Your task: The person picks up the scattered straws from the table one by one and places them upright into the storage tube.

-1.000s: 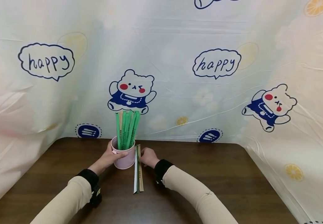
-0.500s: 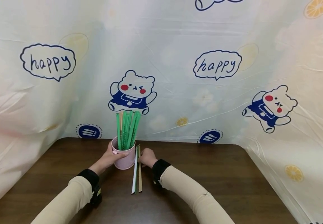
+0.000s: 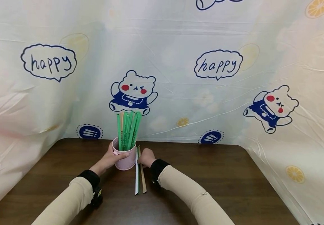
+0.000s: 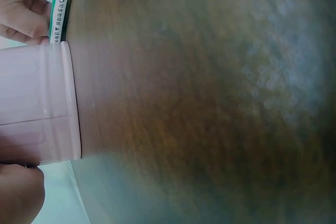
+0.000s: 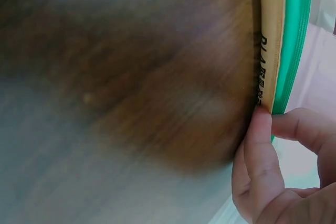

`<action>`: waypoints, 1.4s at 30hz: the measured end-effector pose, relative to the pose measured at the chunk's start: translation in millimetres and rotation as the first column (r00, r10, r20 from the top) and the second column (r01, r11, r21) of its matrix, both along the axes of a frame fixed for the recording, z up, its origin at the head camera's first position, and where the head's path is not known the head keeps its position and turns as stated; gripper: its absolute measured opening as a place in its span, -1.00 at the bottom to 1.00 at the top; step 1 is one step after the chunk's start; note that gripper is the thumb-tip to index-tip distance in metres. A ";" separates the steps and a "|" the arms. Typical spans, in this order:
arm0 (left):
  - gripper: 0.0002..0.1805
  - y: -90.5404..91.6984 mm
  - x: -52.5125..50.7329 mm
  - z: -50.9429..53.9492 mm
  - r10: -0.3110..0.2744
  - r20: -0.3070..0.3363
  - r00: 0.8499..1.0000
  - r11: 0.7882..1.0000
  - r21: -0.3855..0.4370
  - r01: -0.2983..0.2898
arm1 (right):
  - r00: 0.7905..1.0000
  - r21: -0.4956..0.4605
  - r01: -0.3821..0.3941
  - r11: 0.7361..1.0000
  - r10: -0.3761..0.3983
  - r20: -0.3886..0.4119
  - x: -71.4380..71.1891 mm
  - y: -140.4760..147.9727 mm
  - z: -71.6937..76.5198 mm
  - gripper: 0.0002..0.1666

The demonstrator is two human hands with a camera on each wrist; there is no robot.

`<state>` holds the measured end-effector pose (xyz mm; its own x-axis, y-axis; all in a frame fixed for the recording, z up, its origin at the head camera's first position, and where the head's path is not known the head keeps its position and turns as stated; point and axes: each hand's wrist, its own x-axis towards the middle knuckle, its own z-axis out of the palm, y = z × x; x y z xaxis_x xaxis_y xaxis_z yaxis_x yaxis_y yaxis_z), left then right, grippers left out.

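Observation:
In the head view, a pink bucket [image 3: 126, 163] stands on the table, full of upright green-wrapped straws [image 3: 127, 131] with a tan one among them. My left hand [image 3: 109, 158] grips its side, thumb across the front. Just right of the bucket, my right hand [image 3: 147, 157] pinches a few loose wrapped straws. One is tan [image 3: 143, 182] with dark print; beside it lies a white-and-green straw [image 3: 137, 182], and their near ends spread apart. In the right wrist view the fingertips [image 5: 260, 121] meet at the tan straw and a green straw [image 5: 295, 40].
The brown wooden table [image 3: 206, 178] extends to both sides and toward me. A pale curtain [image 3: 167, 103] printed with bears and "happy" bubbles hangs behind and around it. Black bands [image 3: 159, 168] circle both wrists.
The near ends of the loose straws swing slightly left, then back right, and now fan wider apart. My right hand shifts a little left toward the bucket. The left hand keeps its hold.

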<state>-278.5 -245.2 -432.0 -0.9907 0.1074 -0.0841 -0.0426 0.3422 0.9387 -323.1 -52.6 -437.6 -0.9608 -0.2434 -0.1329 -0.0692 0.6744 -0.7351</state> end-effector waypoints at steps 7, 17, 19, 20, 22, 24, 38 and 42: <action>0.17 -0.2 -1.8 -1.9 0.002 -0.009 1.000 1.000 0.023 -0.002 | 0.997 -0.016 -0.070 0.997 0.070 0.014 -4.5 6.1 -2.8 -0.51; 0.17 0.2 -1.4 -2.0 -0.003 -0.009 1.000 1.000 0.022 0.003 | 0.991 -0.204 -0.093 0.974 0.110 0.075 -14.7 35.5 3.8 -0.45; 0.17 0.0 -0.4 -2.5 -0.002 -0.006 1.000 0.999 0.035 0.003 | 0.991 -0.217 -0.115 0.969 0.126 0.038 -9.5 42.0 11.0 -0.54; 0.17 -0.4 0.1 -2.7 -0.003 -0.004 1.000 0.999 0.034 0.003 | 0.992 -0.222 -0.118 0.968 0.126 0.025 -6.7 44.4 15.0 -0.65; 0.17 -0.9 0.8 -2.6 0.000 0.002 1.000 0.999 0.040 0.000 | 0.994 -0.231 -0.095 0.968 0.104 0.027 1.5 47.8 28.2 -0.92; 0.17 -1.2 0.7 -2.4 0.001 0.004 1.000 0.999 0.047 -0.002 | 0.996 -0.253 -0.087 0.964 0.091 0.007 1.8 50.6 33.9 -0.76; 0.16 0.0 -1.7 -1.8 -0.007 -0.017 1.000 0.999 0.037 0.008 | 0.973 -0.424 -0.140 0.895 0.044 -0.227 -15.8 58.0 81.2 -0.53; 0.17 -1.1 -0.9 0.0 0.000 -0.004 1.000 1.000 0.027 0.000 | 0.956 -0.491 -0.132 0.861 -0.020 -0.292 -14.5 51.0 111.8 -0.51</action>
